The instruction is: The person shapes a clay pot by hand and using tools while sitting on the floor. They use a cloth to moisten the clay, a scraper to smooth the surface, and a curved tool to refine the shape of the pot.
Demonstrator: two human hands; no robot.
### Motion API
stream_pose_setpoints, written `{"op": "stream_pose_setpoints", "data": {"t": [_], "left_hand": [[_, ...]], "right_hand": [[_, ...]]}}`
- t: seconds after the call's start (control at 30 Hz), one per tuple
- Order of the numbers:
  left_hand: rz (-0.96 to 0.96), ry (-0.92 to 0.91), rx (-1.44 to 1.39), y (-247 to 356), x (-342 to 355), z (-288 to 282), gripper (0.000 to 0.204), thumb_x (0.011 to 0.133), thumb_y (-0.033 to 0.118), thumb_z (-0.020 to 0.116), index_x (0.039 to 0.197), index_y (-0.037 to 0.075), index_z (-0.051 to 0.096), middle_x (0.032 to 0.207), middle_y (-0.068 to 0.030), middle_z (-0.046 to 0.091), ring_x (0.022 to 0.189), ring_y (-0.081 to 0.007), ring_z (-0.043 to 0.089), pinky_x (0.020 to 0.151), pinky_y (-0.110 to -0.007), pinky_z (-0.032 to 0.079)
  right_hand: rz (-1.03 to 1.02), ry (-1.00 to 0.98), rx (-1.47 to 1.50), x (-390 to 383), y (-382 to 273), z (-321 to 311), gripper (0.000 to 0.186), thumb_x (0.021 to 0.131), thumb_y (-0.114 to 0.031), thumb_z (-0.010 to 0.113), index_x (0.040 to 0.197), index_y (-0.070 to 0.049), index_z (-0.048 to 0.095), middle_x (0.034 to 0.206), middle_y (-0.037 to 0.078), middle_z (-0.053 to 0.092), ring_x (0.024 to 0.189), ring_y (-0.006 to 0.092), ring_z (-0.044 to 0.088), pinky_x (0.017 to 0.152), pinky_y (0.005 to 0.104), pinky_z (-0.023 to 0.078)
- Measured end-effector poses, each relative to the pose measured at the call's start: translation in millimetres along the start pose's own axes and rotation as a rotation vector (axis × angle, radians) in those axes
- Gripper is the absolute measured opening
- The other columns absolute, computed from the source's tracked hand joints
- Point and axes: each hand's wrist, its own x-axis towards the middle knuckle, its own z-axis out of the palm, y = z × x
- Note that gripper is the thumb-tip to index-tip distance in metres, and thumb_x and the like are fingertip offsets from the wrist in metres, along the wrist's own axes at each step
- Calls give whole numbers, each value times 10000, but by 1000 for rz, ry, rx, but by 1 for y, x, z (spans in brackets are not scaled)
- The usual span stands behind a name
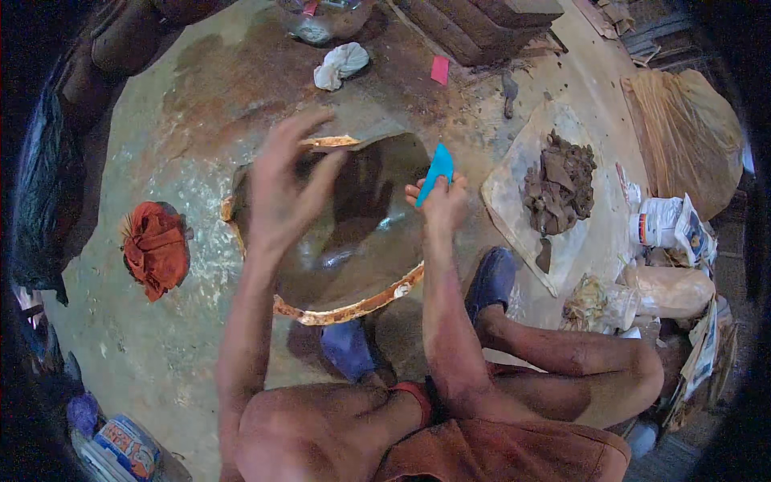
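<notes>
In front of me stands a wide round basin-like form with a chipped orange-and-white rim. Its inside is lined with smooth, wet, grey-brown material that looks like clay, and a flap of it rises above the far edge. My left hand hovers over the left side of this form, fingers spread and blurred by motion, with nothing in it. Over the right rim, my right hand grips a flat blue scraper, its pointed end facing away from me. My feet are on either side of the form's near right edge.
A crumpled red cloth lies to the left. On the right, brown clay lumps rest on a pale sheet. Farther off are a white cloth, a pink piece, a bowl and stacked brown blocks.
</notes>
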Motion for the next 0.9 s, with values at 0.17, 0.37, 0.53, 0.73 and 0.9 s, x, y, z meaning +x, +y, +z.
{"op": "stream_pose_setpoints", "data": {"t": [0.17, 0.37, 0.53, 0.73, 0.9], "left_hand": [[259, -644, 220, -45, 88, 92, 532, 868, 247, 751, 1353, 84, 606, 1286, -182, 637, 1176, -382, 605, 966, -457, 519], [248, -863, 336, -77, 97, 124, 483, 839, 260, 755, 1284, 98, 660, 1208, -167, 695, 1151, -377, 633, 982, -461, 511], [196, -819, 202, -86, 95, 123, 488, 835, 280, 758, 1284, 112, 666, 1236, -165, 685, 1170, -380, 623, 1007, -450, 499], [205, -656, 191, -75, 93, 109, 440, 877, 284, 747, 1258, 77, 675, 1175, -148, 717, 1139, -325, 651, 1003, -420, 491], [-135, -574, -298, -57, 103, 88, 435, 865, 271, 783, 1192, 0, 688, 975, -68, 735, 839, -129, 650, 768, -328, 533]], "right_hand": [[17, 47, -7, -3, 0, 3, 129, 1073, -114, 418, 1095, 10, 441, 773, 155, 632, 582, 277, 700, 468, 385, 589], [30, -18, -34, -14, 5, 17, 150, 1087, -128, 385, 1084, 12, 439, 825, 167, 627, 595, 280, 694, 488, 404, 626], [74, -66, 68, -20, 12, 33, 153, 1085, -115, 380, 1115, 19, 447, 821, 159, 631, 592, 274, 688, 476, 396, 610], [-97, -210, -277, -40, 22, 68, 182, 1062, -144, 460, 1001, 16, 520, 807, 138, 642, 624, 246, 697, 486, 349, 537], [-246, -328, -457, -48, 35, 94, 240, 996, -169, 545, 1036, 65, 581, 943, 327, 668, 961, 538, 630, 830, 578, 470]]}}
